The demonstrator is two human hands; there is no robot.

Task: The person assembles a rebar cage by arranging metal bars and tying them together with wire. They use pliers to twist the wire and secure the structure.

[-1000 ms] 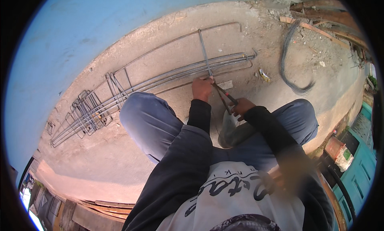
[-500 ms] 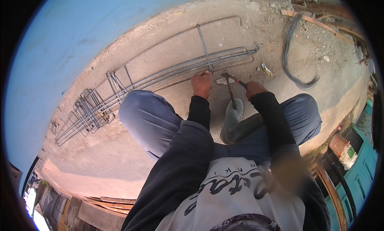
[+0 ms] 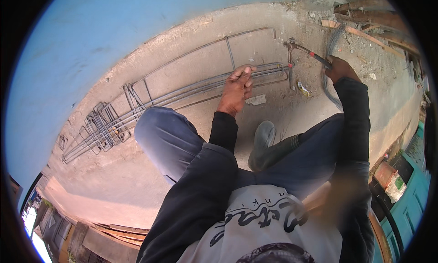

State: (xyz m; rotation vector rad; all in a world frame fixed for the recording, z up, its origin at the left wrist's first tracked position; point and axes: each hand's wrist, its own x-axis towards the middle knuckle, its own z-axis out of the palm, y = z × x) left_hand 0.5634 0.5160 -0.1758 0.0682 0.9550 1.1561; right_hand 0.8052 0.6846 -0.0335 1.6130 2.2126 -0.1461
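My right hand point(image 3: 341, 70) grips one handle of the pincers point(image 3: 311, 54), which have red and black handles. Their jaws spread open near the ends of the steel bars, and the second handle hangs downward. My left hand point(image 3: 236, 89) is over the rebar frame point(image 3: 200, 83), just below a crosswise steel rod point(image 3: 230, 52). Its fingers are curled with the thumb pressed toward them; anything between them is too small to make out. The frame's long bars lie across the ground, with bent stirrups point(image 3: 107, 121) bunched at the left end.
A bundle of thin wire point(image 3: 335, 35) curves beside my right hand. A small yellowish wrapper point(image 3: 303, 89) and a flat pale fragment point(image 3: 256, 100) lie on the ground. Wooden planks point(image 3: 365, 34) rest at the far right, and a blue wall point(image 3: 91, 44) rises at the left.
My right hand has carried the pincers up and to the right, away from my left hand. My left hand has moved slightly forward and turned, its thumb now showing.
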